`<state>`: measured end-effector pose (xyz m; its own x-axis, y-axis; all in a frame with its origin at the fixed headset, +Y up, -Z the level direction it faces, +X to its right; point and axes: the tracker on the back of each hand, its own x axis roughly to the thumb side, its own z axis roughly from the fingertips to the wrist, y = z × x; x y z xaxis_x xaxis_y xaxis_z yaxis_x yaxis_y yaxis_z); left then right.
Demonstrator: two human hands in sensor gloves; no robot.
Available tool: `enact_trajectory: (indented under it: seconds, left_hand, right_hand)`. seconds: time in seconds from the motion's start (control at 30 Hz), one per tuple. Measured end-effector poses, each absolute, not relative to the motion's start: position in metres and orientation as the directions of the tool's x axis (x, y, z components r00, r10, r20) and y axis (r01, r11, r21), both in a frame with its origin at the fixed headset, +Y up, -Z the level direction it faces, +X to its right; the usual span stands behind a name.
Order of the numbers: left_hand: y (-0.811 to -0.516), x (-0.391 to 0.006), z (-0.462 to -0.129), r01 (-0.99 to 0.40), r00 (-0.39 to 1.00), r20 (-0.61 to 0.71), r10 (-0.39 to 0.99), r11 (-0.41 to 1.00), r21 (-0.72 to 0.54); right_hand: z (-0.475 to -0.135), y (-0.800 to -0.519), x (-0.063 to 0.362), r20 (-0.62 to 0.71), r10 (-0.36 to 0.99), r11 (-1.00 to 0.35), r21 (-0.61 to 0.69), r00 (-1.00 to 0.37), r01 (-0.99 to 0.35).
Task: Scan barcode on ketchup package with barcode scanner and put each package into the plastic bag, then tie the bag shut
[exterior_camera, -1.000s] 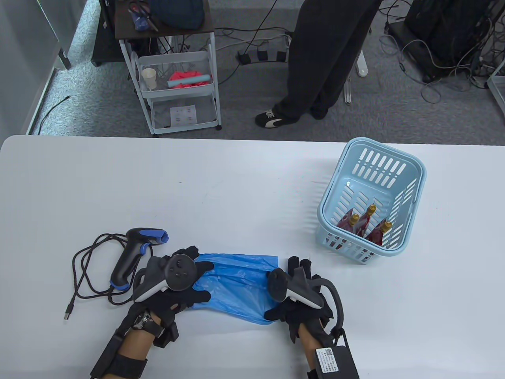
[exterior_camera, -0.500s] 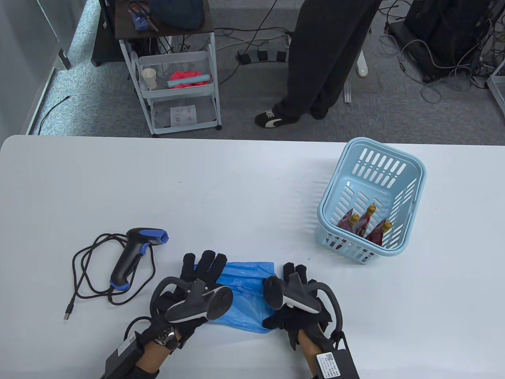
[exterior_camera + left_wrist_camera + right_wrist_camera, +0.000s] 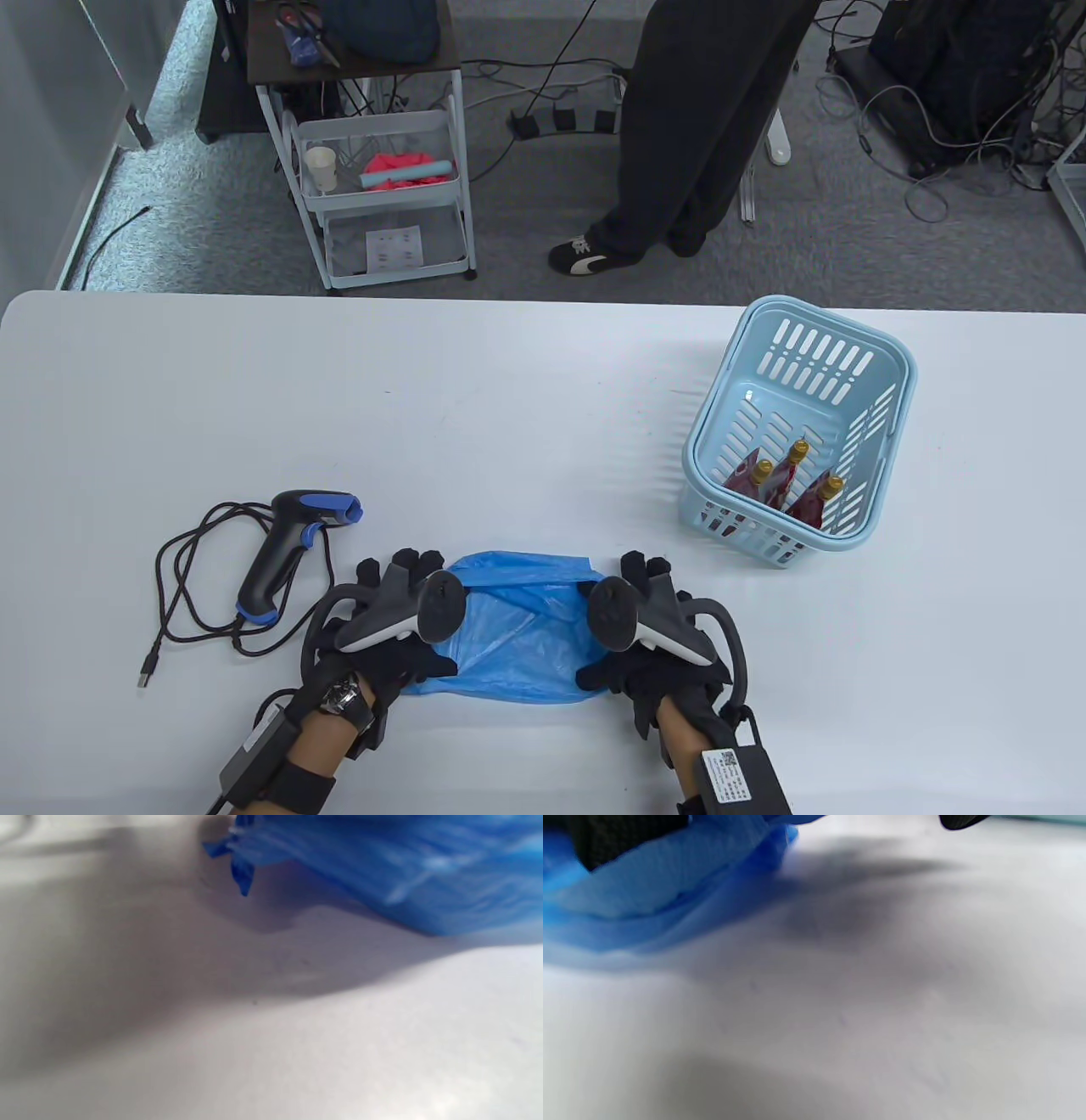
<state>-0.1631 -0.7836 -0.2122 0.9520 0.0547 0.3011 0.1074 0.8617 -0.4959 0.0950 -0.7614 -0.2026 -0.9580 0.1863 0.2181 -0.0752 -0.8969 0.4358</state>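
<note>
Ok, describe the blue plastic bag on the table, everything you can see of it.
The thin, translucent blue plastic bag lies crumpled on the white table near its front edge, right of the black-and-blue barcode scanner. It looks like soft, wrinkled film. The left hand holds its left side and the right hand its right side, spreading it between them. Nothing shows inside it; the ketchup packages sit in the light blue basket.

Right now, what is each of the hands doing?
Left hand: grips the left edge of the blue plastic bag.
Right hand: grips the bag's right edge.
</note>
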Motion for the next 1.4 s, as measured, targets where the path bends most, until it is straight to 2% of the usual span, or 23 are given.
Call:
enact_trajectory:
  seconds: [0.13, 0.23, 0.27, 0.33, 0.4, 0.47, 0.57, 0.67, 0.83, 0.93, 1.07, 1.23, 1.3, 1.4]
  left_hand:
    - [-0.785, -0.164, -0.213, 0.088, 0.952, 0.297, 0.078, 0.857, -0.508]
    - [-0.785, -0.164, -0.212, 0.082, 0.952, 0.294, 0.085, 0.855, -0.513]
    - [-0.785, -0.164, -0.212, 0.081, 0.952, 0.294, 0.086, 0.855, -0.513]
    - [-0.785, -0.164, -0.212, 0.082, 0.951, 0.297, 0.087, 0.854, -0.514]
    - [-0.785, -0.163, -0.211, 0.09, 0.949, 0.304, 0.084, 0.853, -0.514]
    - [-0.785, -0.161, -0.21, 0.099, 0.945, 0.316, 0.08, 0.853, -0.512]
    - [-0.785, -0.16, -0.21, 0.106, 0.944, 0.32, 0.075, 0.852, -0.513]
    - [-0.785, -0.16, -0.21, 0.111, 0.944, 0.321, 0.071, 0.85, -0.514]
    - [-0.783, -0.164, -0.21, 0.115, 0.948, 0.313, 0.059, 0.852, -0.511]
    - [-0.782, -0.169, -0.213, 0.102, 0.955, 0.29, 0.058, 0.855, -0.508]
    - [-0.776, -0.181, -0.216, 0.046, 0.965, 0.247, 0.093, 0.861, -0.507]
    - [-0.755, -0.197, -0.219, -0.166, 0.925, 0.217, 0.313, 0.844, -0.509]
    - [-0.745, -0.199, -0.217, -0.211, 0.905, 0.227, 0.359, 0.844, -0.494]
    - [-0.729, -0.198, -0.213, -0.21, 0.899, 0.266, 0.348, 0.876, -0.435]
  right_hand:
    - [-0.197, -0.727, 0.084, 0.288, 0.224, -0.95, 0.279, -0.931, -0.143]
    - [-0.189, -0.717, 0.064, 0.38, 0.176, -0.967, 0.241, -0.908, -0.087]
    - [-0.187, -0.719, 0.057, 0.4, 0.161, -0.967, 0.247, -0.902, -0.063]
    - [-0.185, -0.733, 0.04, 0.439, 0.079, -0.951, 0.303, -0.895, 0.065]
    - [-0.188, -0.751, 0.032, 0.44, -0.035, -0.93, 0.315, -0.897, 0.19]
    - [-0.195, -0.765, 0.029, 0.406, -0.111, -0.919, 0.305, -0.907, 0.249]
    - [-0.202, -0.772, 0.029, 0.332, -0.097, -0.95, 0.25, -0.938, 0.186]
    - [-0.209, -0.771, 0.033, 0.295, -0.146, -0.929, 0.288, -0.944, 0.233]
    - [-0.222, -0.771, 0.045, 0.246, -0.246, -0.805, 0.487, -0.938, 0.339]
    - [-0.223, -0.775, 0.051, 0.239, -0.247, -0.775, 0.534, -0.939, 0.34]
    - [-0.221, -0.777, 0.056, 0.242, -0.228, -0.77, 0.547, -0.943, 0.327]
    - [-0.217, -0.778, 0.057, 0.267, -0.201, -0.774, 0.546, -0.942, 0.32]
    - [-0.217, -0.779, 0.057, 0.268, -0.197, -0.775, 0.547, -0.943, 0.317]
    - [-0.217, -0.779, 0.056, 0.272, -0.191, -0.772, 0.552, -0.943, 0.315]
